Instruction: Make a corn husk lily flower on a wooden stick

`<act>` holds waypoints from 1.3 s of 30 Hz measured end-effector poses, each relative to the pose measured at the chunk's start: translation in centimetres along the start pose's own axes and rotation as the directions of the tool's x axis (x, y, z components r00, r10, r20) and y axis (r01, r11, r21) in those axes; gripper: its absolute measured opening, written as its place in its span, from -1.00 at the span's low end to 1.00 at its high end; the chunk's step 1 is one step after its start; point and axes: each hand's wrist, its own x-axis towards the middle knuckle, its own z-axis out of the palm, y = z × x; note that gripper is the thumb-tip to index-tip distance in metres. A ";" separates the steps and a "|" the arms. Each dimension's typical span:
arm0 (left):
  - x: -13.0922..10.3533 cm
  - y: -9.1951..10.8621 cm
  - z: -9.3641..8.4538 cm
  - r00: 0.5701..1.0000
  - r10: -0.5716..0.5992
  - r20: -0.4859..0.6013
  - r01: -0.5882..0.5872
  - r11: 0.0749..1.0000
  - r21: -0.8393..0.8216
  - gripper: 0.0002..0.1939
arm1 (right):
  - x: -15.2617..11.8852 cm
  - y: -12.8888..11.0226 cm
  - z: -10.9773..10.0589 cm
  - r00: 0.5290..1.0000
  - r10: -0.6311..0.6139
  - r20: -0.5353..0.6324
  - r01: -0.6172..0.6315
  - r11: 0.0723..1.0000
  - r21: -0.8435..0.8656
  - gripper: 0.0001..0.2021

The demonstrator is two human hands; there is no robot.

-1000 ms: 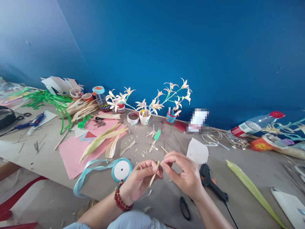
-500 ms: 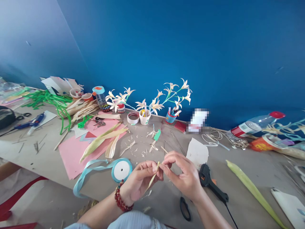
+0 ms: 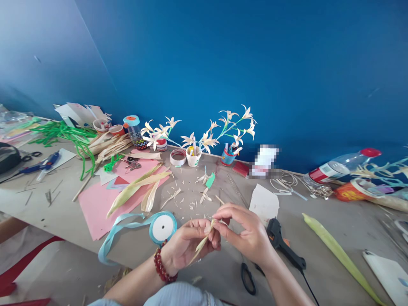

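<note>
Over the table's near middle, my left hand (image 3: 183, 241) pinches a narrow pale strip of corn husk (image 3: 200, 245) between thumb and fingers. Its lower end hangs toward me, tapering and splayed. My right hand (image 3: 247, 233) meets the left at the strip's upper end, thumb and forefinger closed on it; a thin whitish edge shows there. Left of my hands lies a roll of light blue ribbon (image 3: 170, 233). On the right, close to my right hand, rests a black glue gun (image 3: 283, 246). Scissors with black handles (image 3: 247, 278) lie below, partly hidden.
White husk flowers (image 3: 208, 140) stand in cups along the blue wall. Husk leaves (image 3: 137, 189) lie on pink paper (image 3: 92, 208) to the left. A long green husk (image 3: 341, 257) is at right, below a plastic bottle (image 3: 334, 172). Scraps (image 3: 193, 204) litter the middle.
The strip's lower end now looks wider and more spread, reaching further down and left. Both hands have shifted only slightly, with my right fingers still at the upper end.
</note>
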 end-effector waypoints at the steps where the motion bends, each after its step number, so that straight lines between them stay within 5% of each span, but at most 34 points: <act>1: 0.0 0.0 -0.1 1.000 -0.005 0.006 0.005 1.000 -0.006 -0.84 | 0.1 -0.1 -0.1 1.000 0.004 0.015 -0.004 1.000 -0.009 -0.94; 13: 0.2 0.0 0.0 0.990 -0.093 0.105 0.105 0.988 -0.111 -0.87 | 0.5 -0.2 -0.8 0.987 0.083 0.140 -0.083 0.997 -0.007 -0.93; 24: 0.2 0.1 0.6 0.992 -0.093 0.080 0.106 0.980 -0.167 -0.81 | -0.6 0.3 0.8 0.983 0.181 0.042 -0.186 0.954 0.234 -0.85; 39: 0.1 -0.4 0.4 0.988 -0.124 0.090 0.134 0.984 -0.119 -0.83 | -0.8 0.1 0.6 0.959 0.247 0.139 -0.279 0.906 0.319 -0.87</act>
